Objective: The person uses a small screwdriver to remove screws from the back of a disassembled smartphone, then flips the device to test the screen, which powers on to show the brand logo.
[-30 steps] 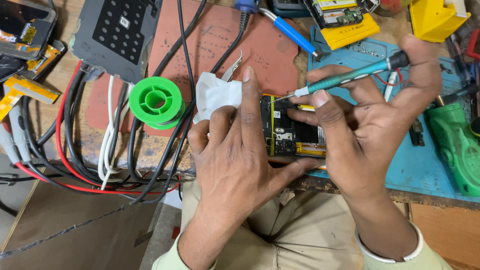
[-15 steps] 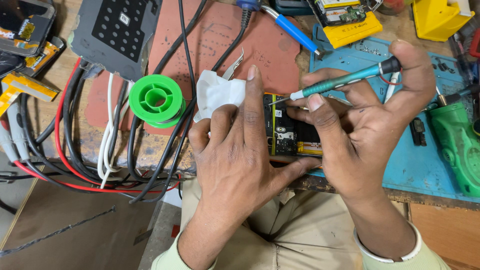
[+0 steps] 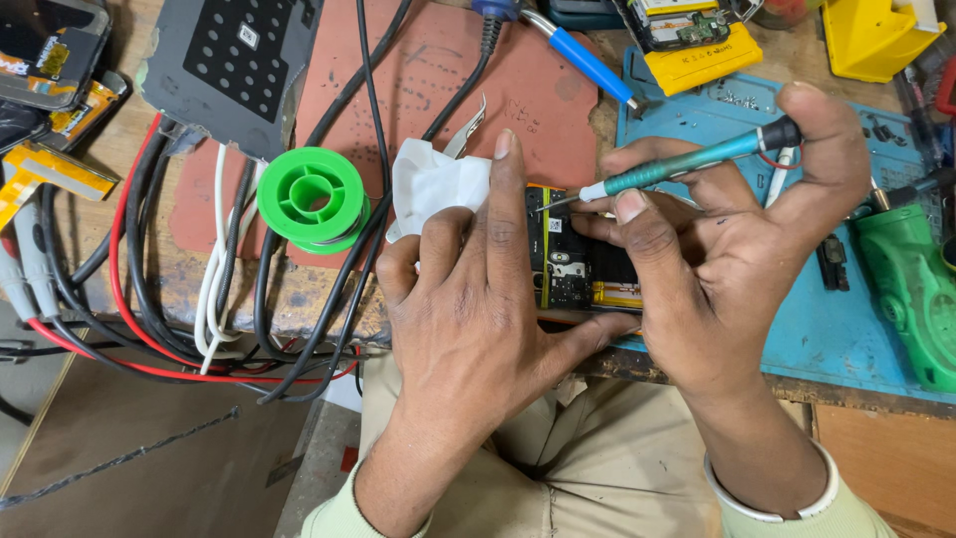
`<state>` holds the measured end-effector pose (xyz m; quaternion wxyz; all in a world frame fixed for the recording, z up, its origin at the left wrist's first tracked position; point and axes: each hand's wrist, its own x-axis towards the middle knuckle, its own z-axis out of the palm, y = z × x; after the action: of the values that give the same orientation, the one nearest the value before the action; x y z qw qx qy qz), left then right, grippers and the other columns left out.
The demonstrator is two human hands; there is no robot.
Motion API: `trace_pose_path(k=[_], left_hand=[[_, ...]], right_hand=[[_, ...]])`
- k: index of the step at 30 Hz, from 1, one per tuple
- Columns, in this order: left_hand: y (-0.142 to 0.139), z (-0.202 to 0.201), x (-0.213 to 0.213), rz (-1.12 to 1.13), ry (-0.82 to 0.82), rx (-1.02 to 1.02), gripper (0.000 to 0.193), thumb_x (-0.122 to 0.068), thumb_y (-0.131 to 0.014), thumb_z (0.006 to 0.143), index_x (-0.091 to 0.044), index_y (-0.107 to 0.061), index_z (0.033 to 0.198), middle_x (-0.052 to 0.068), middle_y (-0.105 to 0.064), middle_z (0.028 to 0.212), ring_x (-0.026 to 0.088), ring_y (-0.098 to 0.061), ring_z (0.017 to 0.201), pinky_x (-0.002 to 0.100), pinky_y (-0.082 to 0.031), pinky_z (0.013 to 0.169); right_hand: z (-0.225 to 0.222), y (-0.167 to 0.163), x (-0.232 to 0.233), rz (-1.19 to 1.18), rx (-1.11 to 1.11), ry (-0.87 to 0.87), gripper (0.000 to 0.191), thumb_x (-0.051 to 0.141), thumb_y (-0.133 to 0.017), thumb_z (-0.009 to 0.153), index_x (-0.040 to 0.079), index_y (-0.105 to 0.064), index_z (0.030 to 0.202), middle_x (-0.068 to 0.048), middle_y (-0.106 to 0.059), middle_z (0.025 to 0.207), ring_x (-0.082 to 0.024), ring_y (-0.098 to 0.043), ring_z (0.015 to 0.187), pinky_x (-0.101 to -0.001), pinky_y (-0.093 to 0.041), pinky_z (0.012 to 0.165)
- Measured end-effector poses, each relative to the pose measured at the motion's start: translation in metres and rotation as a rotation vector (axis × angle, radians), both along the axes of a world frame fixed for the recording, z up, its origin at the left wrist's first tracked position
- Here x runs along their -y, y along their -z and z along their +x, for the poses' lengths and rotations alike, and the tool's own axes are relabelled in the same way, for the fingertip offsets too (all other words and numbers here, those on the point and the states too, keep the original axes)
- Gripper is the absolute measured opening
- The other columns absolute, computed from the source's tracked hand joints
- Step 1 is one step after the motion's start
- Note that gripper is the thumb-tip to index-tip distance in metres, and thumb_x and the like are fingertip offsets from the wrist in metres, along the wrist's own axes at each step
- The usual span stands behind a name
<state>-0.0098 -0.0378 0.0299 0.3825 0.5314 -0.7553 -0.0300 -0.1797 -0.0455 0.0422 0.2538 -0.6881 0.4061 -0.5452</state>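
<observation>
An opened phone (image 3: 573,261) with its circuit board and yellow edges showing lies at the bench's front edge. My left hand (image 3: 478,299) lies flat over its left side, fingers spread, thumb pressed along its near edge. My right hand (image 3: 727,239) grips a thin teal screwdriver (image 3: 677,171), held almost level, its metal tip at the phone's top left corner beside my left middle finger. A crumpled white tissue (image 3: 433,184) sits under my left fingertips.
A green solder spool (image 3: 314,197) rests on a brown mat (image 3: 418,90) among black, red and white cables (image 3: 199,289). A blue mat (image 3: 846,319) lies to the right, with a green tool (image 3: 911,289), a blue-handled iron (image 3: 588,55) and yellow boxes behind.
My right hand has lifted the screwdriver's handle end slightly and shifted a little; the tip stays at the phone's top corner. My left hand has not moved.
</observation>
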Motion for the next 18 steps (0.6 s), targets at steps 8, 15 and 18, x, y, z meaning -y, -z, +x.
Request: trace_pose_path(k=[8, 15, 18], left_hand=[[-0.0008, -0.0004, 0.0002, -0.003, -0.001, -0.001, 0.135, -0.079, -0.081, 0.067, 0.006, -0.028, 0.157, 0.007, -0.07, 0.118, 0.028, -0.056, 0.112, 0.047, -0.031, 0.098], [-0.0007, 0.0003, 0.0001, 0.014, 0.006, -0.01, 0.135, -0.078, -0.081, 0.066, 0.005, -0.028, 0.158, 0.007, -0.07, 0.117, 0.028, -0.057, 0.113, 0.047, -0.031, 0.099], [-0.0007, -0.0007, -0.0001, 0.018, -0.002, -0.003, 0.135, -0.078, -0.081, 0.065, 0.004, -0.028, 0.157, 0.007, -0.07, 0.115, 0.028, -0.057, 0.113, 0.047, -0.031, 0.099]], right_hand=[[0.0005, -0.0004, 0.0002, -0.03, -0.041, -0.006, 0.066, -0.014, -0.058, 0.122, 0.02, -0.012, 0.155, -0.013, -0.047, 0.136, -0.021, -0.063, 0.112, -0.0377, -0.069, 0.095], [-0.0004, 0.0012, 0.0, -0.056, -0.076, 0.006, 0.067, -0.015, -0.058, 0.12, 0.02, -0.012, 0.154, -0.013, -0.041, 0.14, -0.022, -0.062, 0.111, -0.0376, -0.068, 0.094], [-0.0002, 0.0017, -0.0003, -0.058, -0.067, 0.009, 0.066, -0.015, -0.058, 0.121, 0.02, -0.012, 0.155, -0.012, -0.042, 0.14, -0.022, -0.063, 0.111, -0.0374, -0.069, 0.095]])
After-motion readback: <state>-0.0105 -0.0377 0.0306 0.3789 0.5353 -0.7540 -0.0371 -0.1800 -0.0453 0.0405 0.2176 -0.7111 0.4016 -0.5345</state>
